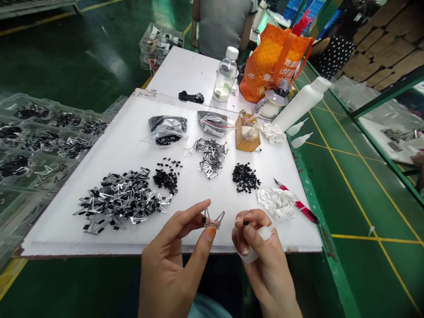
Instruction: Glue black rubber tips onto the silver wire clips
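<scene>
With the left hand [167,265], pinching a thin metal clip [217,224] between thumb and forefinger at the near side of the bench [206,191], legs splayed upward. Near the left forefinger, on or against one leg, a small black square [204,219]; hard to tell from this angle if seated or merely touching. With the right hand [265,260], pinching a black piece [245,223] at the fingertips while cradling a translucent squeeze bottle [251,255] lower in the palm. No contact between clip and black piece, only a narrow gap.

Judging by the grip, best to steady the clip low, near the bend, without squeezing the legs out of shape. Better to pinch the black piece by the edges, and to line up squarely before any push. Worth tilting the bottle's nozzle away from both parts, against a stray drip.

Laid out on the bench: at left, a heap of black-ended clips [122,198] beside loose black bits [167,179]; farther back, a metal pile [212,154]; at right, another black heap [245,177], near the right hand. Close by, crumpled tissue [276,203], partly covering a red-handled knife [306,211], best given a wide berth.
</scene>
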Motion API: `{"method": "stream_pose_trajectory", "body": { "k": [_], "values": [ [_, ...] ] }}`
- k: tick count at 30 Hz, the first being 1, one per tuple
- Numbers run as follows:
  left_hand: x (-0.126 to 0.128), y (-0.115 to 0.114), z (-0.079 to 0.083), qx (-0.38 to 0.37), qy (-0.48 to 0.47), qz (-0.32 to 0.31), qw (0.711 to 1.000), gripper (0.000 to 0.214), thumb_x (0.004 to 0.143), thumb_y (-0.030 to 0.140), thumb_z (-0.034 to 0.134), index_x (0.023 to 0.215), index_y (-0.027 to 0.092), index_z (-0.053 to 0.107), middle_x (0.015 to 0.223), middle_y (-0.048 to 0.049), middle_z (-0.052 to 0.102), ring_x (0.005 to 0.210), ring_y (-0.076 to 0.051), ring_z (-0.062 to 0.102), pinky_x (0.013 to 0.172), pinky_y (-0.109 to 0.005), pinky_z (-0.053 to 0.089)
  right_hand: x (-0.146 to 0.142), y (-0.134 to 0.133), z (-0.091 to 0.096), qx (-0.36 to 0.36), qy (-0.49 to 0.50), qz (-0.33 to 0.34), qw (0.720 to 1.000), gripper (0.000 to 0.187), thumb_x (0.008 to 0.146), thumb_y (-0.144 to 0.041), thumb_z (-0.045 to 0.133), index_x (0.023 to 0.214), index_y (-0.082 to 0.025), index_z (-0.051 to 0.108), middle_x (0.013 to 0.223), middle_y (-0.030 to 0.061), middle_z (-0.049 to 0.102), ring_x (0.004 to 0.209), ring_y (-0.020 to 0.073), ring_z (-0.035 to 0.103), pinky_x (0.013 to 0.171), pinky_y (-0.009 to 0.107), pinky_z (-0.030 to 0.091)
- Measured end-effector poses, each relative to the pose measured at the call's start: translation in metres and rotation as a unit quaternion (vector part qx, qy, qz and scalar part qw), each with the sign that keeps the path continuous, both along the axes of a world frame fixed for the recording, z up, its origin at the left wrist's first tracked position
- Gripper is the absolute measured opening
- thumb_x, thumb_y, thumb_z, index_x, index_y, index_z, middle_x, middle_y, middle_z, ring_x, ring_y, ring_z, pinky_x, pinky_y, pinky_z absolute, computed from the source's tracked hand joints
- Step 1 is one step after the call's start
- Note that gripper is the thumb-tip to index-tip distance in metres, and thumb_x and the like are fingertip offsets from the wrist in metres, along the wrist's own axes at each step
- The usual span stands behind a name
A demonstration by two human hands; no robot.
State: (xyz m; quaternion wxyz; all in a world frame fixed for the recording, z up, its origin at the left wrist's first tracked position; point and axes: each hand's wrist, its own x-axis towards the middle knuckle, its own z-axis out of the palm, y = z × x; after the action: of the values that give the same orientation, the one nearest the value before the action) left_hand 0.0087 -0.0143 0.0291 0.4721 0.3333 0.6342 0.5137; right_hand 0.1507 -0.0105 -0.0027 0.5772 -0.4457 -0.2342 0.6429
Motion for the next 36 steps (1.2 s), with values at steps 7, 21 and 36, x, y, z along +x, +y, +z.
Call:
{"method": "stream_pose_trajectory", "body": {
  "k": [7, 21, 36],
  "values": [
    [-0.001, 0.0, -0.005, 0.089, 0.007, -0.031, 0.996, 0.035, 0.087, 0.021, 0.077, 0.11, 0.046, 0.082, 0.094, 0.0072, 0.078, 0.088, -0.011, 0.075, 0.08, -0.015, 0.062, -0.01, -0.001, 0.001, 0.032, -0.053, -0.034, 0.997, 0.014, 0.08, -0.028, 0.09, 0.087, -0.027, 0.077, 0.083, -0.0006, 0.077, 0.053, 0.006, 0.055, 0.05, 0.018, 0.048],
    [-0.002, -0.009, -0.016, 0.234, 0.111, -0.054, 0.964, 0.051, 0.089, 0.002, 0.073, 0.123, 0.04, 0.077, 0.103, 0.0039, 0.077, 0.092, -0.014, 0.073, 0.08, -0.022, 0.061, -0.018, -0.006, -0.002, 0.071, -0.043, -0.015, 0.996, 0.009, 0.081, -0.024, 0.088, 0.083, -0.028, 0.079, 0.095, 0.0021, 0.073, 0.055, 0.0078, 0.06, 0.049, 0.02, 0.053],
    [-0.005, -0.011, -0.018, 0.298, 0.201, -0.086, 0.929, 0.063, 0.087, -0.004, 0.07, 0.133, 0.04, 0.071, 0.104, 0.0065, 0.08, 0.109, -0.017, 0.075, 0.1, -0.03, 0.061, -0.023, -0.006, 0.019, 0.005, -0.059, -0.053, 0.997, 0.017, 0.074, -0.029, 0.094, 0.076, -0.026, 0.077, 0.09, 0.0003, 0.073, 0.055, 0.0078, 0.058, 0.05, 0.022, 0.051]
  ]
}}
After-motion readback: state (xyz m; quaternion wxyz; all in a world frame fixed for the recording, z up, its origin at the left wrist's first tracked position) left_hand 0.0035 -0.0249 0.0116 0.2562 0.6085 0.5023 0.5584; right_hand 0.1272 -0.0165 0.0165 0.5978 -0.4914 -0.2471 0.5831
